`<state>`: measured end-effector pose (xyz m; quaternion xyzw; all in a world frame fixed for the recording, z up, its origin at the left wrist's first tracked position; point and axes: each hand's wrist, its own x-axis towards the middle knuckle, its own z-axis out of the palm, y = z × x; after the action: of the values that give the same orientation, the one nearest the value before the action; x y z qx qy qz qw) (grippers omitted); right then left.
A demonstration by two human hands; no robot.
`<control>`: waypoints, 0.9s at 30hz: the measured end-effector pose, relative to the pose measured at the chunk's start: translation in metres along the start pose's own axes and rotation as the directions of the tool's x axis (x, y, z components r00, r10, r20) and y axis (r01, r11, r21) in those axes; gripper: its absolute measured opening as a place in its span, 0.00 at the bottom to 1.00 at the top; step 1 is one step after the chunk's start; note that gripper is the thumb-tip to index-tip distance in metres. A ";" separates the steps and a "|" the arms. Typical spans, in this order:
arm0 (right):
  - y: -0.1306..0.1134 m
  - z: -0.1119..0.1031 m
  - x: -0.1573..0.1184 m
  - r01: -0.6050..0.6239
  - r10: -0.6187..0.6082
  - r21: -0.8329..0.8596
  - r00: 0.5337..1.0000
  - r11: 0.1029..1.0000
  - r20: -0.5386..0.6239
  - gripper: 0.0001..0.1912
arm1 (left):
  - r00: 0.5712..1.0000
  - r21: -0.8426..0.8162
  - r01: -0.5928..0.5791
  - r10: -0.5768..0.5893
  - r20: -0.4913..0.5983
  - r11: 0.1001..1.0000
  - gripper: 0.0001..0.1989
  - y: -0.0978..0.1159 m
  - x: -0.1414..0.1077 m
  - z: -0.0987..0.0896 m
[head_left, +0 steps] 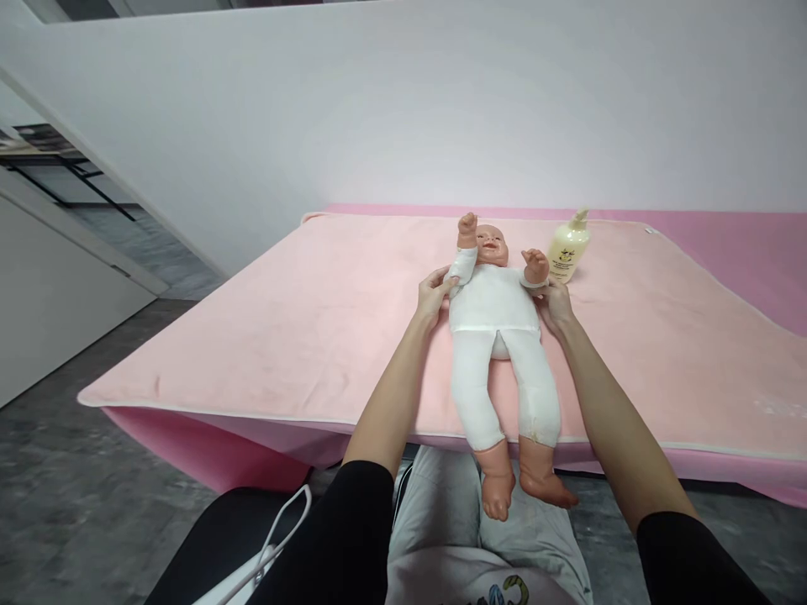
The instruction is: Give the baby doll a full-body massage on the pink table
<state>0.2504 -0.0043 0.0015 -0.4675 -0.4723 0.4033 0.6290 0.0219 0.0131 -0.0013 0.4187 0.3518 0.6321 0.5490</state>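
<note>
A baby doll (495, 302) with a white cloth body lies on its back on a pink blanket (303, 328). Its head points to the far side, and its feet hang over the near table edge. My left hand (435, 292) is closed on the doll's arm at the left of the view, thumb on the white sleeve. At the other arm, my right hand (556, 304) grips near the forearm, its fingers partly hidden. Just beyond my right hand stands a pale yellow pump bottle (568, 248) with a dark printed label.
A white wall (504, 101) rises behind the table. Pink cloth (220, 441) hangs below the blanket's near edge. A white cable (293, 512) loops by my left sleeve, over a black seat. To the left are a grey floor (81, 479) and a white panel.
</note>
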 end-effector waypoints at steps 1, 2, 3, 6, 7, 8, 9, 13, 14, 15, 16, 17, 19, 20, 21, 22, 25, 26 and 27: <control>0.001 0.000 0.000 -0.011 0.011 0.035 1.000 0.999 -0.012 0.10 | 1.000 0.005 -0.006 0.006 -0.025 1.000 0.21 0.000 0.000 0.001; 0.002 0.001 0.001 -0.024 0.025 0.078 1.000 0.997 -0.017 0.10 | 0.999 0.014 -0.009 0.010 -0.053 1.000 0.22 -0.001 0.000 0.001; 0.003 0.001 0.001 -0.035 0.037 0.109 0.999 0.993 -0.016 0.11 | 0.997 0.025 -0.007 0.009 -0.082 1.000 0.23 -0.002 0.001 0.001; 0.008 0.000 0.003 -0.036 0.040 0.090 0.999 0.995 -0.036 0.14 | 0.986 0.051 0.027 -0.018 -0.168 0.998 0.23 -0.003 0.002 0.001; 0.009 0.000 0.004 -0.032 0.036 0.083 0.998 0.996 -0.046 0.15 | 0.982 0.051 0.042 -0.031 -0.187 0.998 0.23 -0.003 0.002 0.000; 0.010 0.000 0.004 -0.031 0.035 0.075 0.998 0.997 -0.060 0.17 | 0.979 0.050 0.055 -0.044 -0.200 0.997 0.24 -0.004 0.002 0.000; 0.010 0.000 0.004 -0.034 0.039 0.065 0.996 0.997 -0.075 0.18 | 0.977 0.053 0.068 -0.055 -0.204 0.996 0.24 -0.004 0.002 0.000; 0.006 0.000 0.002 -0.051 0.044 -0.059 0.992 0.997 -0.116 0.22 | 0.984 0.111 0.089 -0.070 -0.165 0.990 0.21 -0.003 0.000 0.001; 0.005 0.000 0.001 -0.045 0.032 -0.112 0.992 0.993 -0.118 0.22 | 0.986 0.130 0.087 -0.067 -0.155 0.988 0.20 -0.003 0.000 0.001; 0.004 -0.001 0.001 -0.037 0.018 -0.169 0.993 0.985 -0.115 0.23 | 0.987 0.150 0.086 -0.064 -0.149 0.985 0.19 -0.003 -0.001 0.001; 0.004 -0.001 0.001 -0.033 0.009 -0.222 0.994 0.974 -0.109 0.24 | 0.987 0.174 0.089 -0.064 -0.147 0.981 0.18 -0.002 -0.001 0.001; 0.004 -0.002 0.001 -0.037 0.010 -0.267 0.995 0.963 -0.101 0.24 | 0.986 0.200 0.098 -0.068 -0.150 0.975 0.17 -0.002 -0.001 0.001; 0.005 -0.004 0.003 -0.062 0.035 -0.331 0.996 0.942 -0.087 0.25 | 0.983 0.260 0.129 -0.089 -0.161 0.957 0.16 -0.001 -0.002 0.001; 0.006 -0.005 0.004 -0.077 0.051 -0.353 0.995 0.932 -0.082 0.25 | 0.980 0.289 0.144 -0.097 -0.172 0.946 0.15 -0.001 -0.002 0.001; 0.006 -0.006 0.005 -0.094 0.068 -0.376 0.994 0.922 -0.080 0.24 | 0.977 0.311 0.156 -0.102 -0.185 0.938 0.14 -0.001 -0.002 0.001; 0.007 -0.007 0.006 -0.109 0.083 -0.405 0.993 0.908 -0.082 0.23 | 0.975 0.324 0.166 -0.106 -0.194 0.931 0.14 -0.001 -0.002 0.001; 0.004 -0.009 0.006 -0.150 0.100 -0.518 0.987 0.842 -0.123 0.18 | 0.975 0.312 0.206 -0.169 -0.143 0.927 0.11 0.003 -0.002 0.000; 0.003 -0.010 0.006 -0.158 0.096 -0.550 0.985 0.820 -0.140 0.17 | 0.973 0.292 0.230 -0.209 -0.100 0.928 0.11 0.006 -0.003 -0.001; 0.001 -0.010 0.004 -0.164 0.090 -0.573 0.984 0.803 -0.155 0.16 | 0.966 0.272 0.258 -0.252 -0.055 0.927 0.10 0.008 -0.004 -0.001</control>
<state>0.2609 -0.0018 0.0003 -0.6918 -0.5021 0.2515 0.4539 0.0178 0.0077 0.0054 0.4360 0.4932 0.5040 0.5592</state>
